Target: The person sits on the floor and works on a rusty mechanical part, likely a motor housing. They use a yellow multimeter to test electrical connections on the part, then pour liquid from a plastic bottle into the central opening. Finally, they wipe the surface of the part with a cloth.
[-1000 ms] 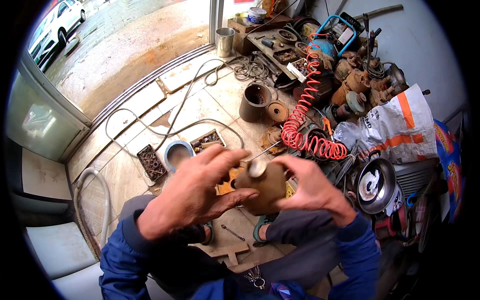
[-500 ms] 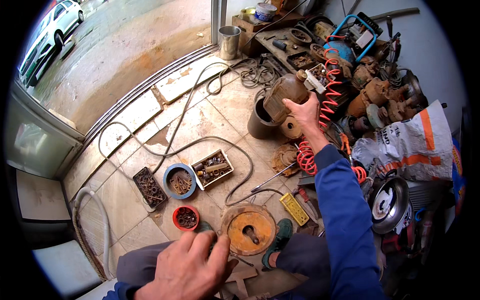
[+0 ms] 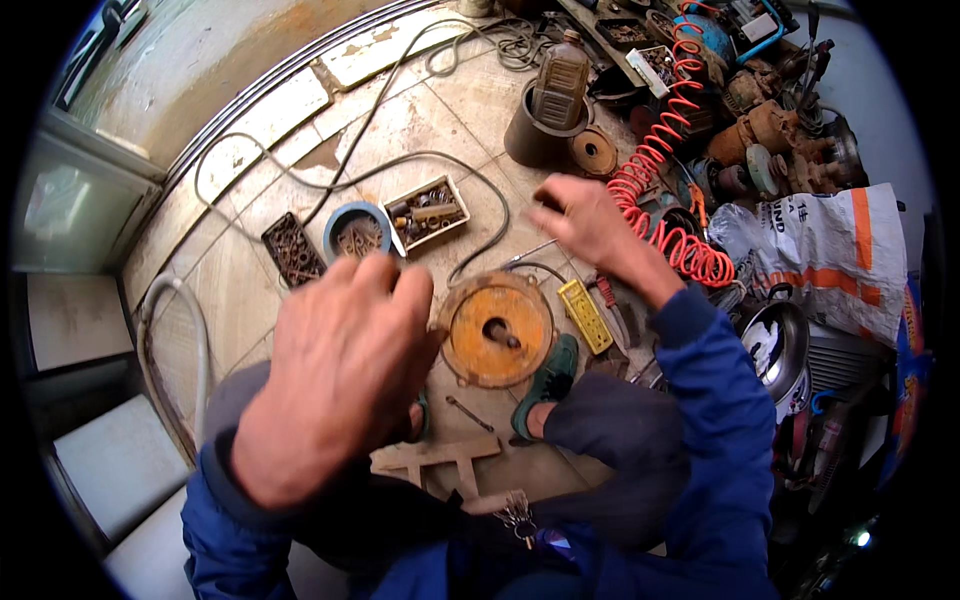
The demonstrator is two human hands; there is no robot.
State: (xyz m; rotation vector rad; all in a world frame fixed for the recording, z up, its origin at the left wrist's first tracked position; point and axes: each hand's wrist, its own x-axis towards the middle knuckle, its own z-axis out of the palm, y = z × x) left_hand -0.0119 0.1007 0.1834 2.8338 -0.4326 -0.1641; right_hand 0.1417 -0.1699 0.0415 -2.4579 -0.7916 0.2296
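Observation:
My left hand [image 3: 335, 375] is raised over my lap, fingers curled in; whatever they may hold is hidden beneath them. To its right, a round rusty orange metal disc [image 3: 470, 340] lies on the floor between my feet, with a bolt-like piece [image 3: 505, 335] in its central hole. My right hand [image 3: 588, 225], slightly blurred, hovers beyond the disc, thumb and fingers apart and nothing visible in them. Farther off, a brown dirty plastic bottle [image 3: 560, 88] stands upright in a dark cylindrical pot [image 3: 530, 142], apart from that hand.
Trays of rusty small parts [image 3: 291, 250] and a blue-rimmed bowl [image 3: 348, 212] stand left of a white box [image 3: 455, 222]. A yellow block [image 3: 584, 316] lies right of the disc. A coiled red hose [image 3: 650, 150] and a black cable [image 3: 400, 157] cross the area.
My right hand has let go of the bottle, which now stands in the pot, and has drawn back toward me. My left hand has risen. The view has tilted downward.

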